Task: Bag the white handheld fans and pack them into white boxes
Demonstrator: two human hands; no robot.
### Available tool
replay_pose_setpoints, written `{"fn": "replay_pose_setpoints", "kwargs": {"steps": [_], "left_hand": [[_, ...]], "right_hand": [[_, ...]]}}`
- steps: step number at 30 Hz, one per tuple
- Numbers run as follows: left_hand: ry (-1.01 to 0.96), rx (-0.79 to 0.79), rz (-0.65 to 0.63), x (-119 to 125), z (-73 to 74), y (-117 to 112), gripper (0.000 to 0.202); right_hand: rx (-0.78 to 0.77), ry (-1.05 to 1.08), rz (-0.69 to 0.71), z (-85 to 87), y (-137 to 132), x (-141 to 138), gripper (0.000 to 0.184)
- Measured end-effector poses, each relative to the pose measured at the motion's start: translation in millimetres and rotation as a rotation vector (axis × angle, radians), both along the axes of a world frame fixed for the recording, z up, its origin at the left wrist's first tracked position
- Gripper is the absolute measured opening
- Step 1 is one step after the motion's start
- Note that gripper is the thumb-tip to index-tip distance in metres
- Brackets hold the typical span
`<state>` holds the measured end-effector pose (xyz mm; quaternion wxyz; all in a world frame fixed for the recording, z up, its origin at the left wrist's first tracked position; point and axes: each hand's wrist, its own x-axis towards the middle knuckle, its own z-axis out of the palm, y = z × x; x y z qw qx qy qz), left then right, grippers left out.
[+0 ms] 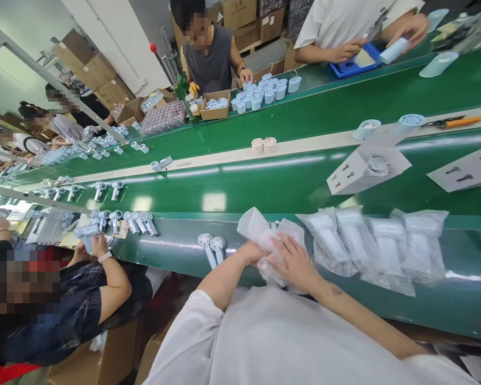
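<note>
A crumpled translucent plastic bag (253, 220) is between my hands, close in front of my body at the edge of the workbench. My left hand (257, 251) is closed on its near left side, the fingertips partly hidden by the film. With fingers lying across the bag, my right hand (294, 262) grips it from the right. What the bag contains, I cannot make out. Several bagged light-blue devices (385, 246) lie in a row to the right of my right hand. Left of my left forearm are two small handheld fans (211, 246), lying side by side.
Beyond the bench runs a green conveyor belt (260, 184) with white printed boxes (364, 168) at right. Orange-handled pliers (460, 123) rest on the middle ledge. A co-worker (76, 305) sits at left handling a fan; others work across the line near light-blue cups (260, 92).
</note>
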<state>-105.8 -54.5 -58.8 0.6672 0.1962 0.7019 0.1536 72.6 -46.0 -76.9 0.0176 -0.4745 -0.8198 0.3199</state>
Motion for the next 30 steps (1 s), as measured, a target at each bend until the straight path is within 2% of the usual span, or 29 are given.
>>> {"fn": "replay_pose_setpoints", "kwargs": {"steps": [3,6,7,9,10,13,16,18,20,23,26,28,30], "left_hand": [[0.121,0.074,-0.035,-24.3,15.2,-17.0,0.065],[0.579,0.27,-0.187,-60.8,30.8,-51.3,0.04],[0.743,0.287,-0.247,-71.4,34.4,-63.7,0.032],[0.964,0.185,-0.374,-84.8,37.1,-84.8,0.033],[1.007,0.104,-0.436,-86.8,35.9,-92.4,0.038],[0.987,-0.033,-0.568,-77.9,25.0,-100.9,0.051],[0.962,-0.033,-0.518,-63.7,14.6,-94.1,0.047],[0.914,-0.014,-0.345,-59.4,14.0,-88.1,0.036],[0.83,0.015,-0.145,-57.8,20.1,-84.4,0.026],[0.733,0.077,0.012,-48.9,40.2,-82.0,0.028],[0.646,0.288,0.074,-25.6,66.3,-74.2,0.029],[0.556,0.489,0.026,-9.3,79.7,-61.6,0.03],[0.39,0.621,-0.118,-1.9,85.2,-42.2,0.033]], "right_hand": [[-0.045,-0.211,-0.011,-18.0,4.6,-11.4,0.058],[-0.037,-0.27,-0.059,-23.3,6.4,-17.7,0.062],[-0.047,-0.27,-0.061,-21.5,7.1,-19.8,0.065],[-0.085,-0.262,-0.068,-14.9,10.0,-23.4,0.072],[-0.101,-0.249,-0.076,-11.0,12.2,-24.4,0.073],[-0.071,-0.135,-0.137,1.5,20.2,-20.9,0.067],[0.087,0.175,-0.238,18.8,25.8,-9.1,0.044],[0.151,0.404,-0.309,34.4,26.1,-1.0,0.032],[0.104,0.545,-0.365,51.5,24.5,3.8,0.026],[-0.12,0.635,-0.457,74.6,22.4,0.1,0.025],[-0.578,0.778,-0.5,90.6,23.8,-15.5,0.035],[-0.934,0.894,-0.437,96.0,26.3,-26.2,0.043],[-1.129,0.968,-0.433,96.1,30.3,-30.9,0.041]]}}
